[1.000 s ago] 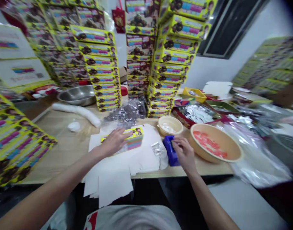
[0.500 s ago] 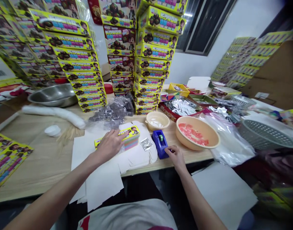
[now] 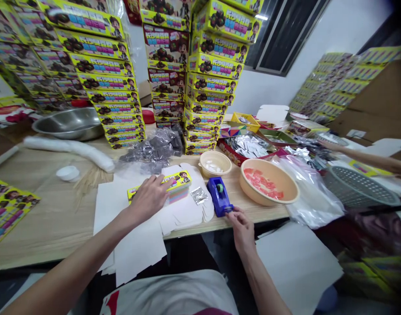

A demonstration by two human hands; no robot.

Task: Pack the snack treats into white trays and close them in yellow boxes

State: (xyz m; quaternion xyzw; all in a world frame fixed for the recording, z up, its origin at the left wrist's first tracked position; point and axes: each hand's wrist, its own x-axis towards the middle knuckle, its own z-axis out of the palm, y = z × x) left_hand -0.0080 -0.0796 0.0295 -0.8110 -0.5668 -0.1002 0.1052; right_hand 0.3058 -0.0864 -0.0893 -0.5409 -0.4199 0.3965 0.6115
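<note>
A small yellow carton (image 3: 179,181) with pastel-striped sides lies on white flattened card (image 3: 187,214). My left hand (image 3: 150,194) is over its top, fingers bent around it and pressing it down. To the right stands a blue tape dispenser (image 3: 219,199) with a small greenish roll. My right hand (image 3: 242,224) is at its front cutter end, thumb and fingers pinched on the tape end; the strip itself is barely visible. Between carton and dispenser lies a flat silver sachet (image 3: 199,195).
Tall stacks of yellow cartons (image 3: 213,83) rise behind. A cream bowl (image 3: 215,164) holds white pieces, a larger basin (image 3: 269,181) red packets. A steel basin (image 3: 67,124) sits at left, a grey basket (image 3: 361,186) at right. Another person's arm (image 3: 367,157) reaches in from the right.
My right hand has shifted slightly down and towards me at the dispenser's front end. My left hand stays on the carton. Another person's arm has appeared at the right.
</note>
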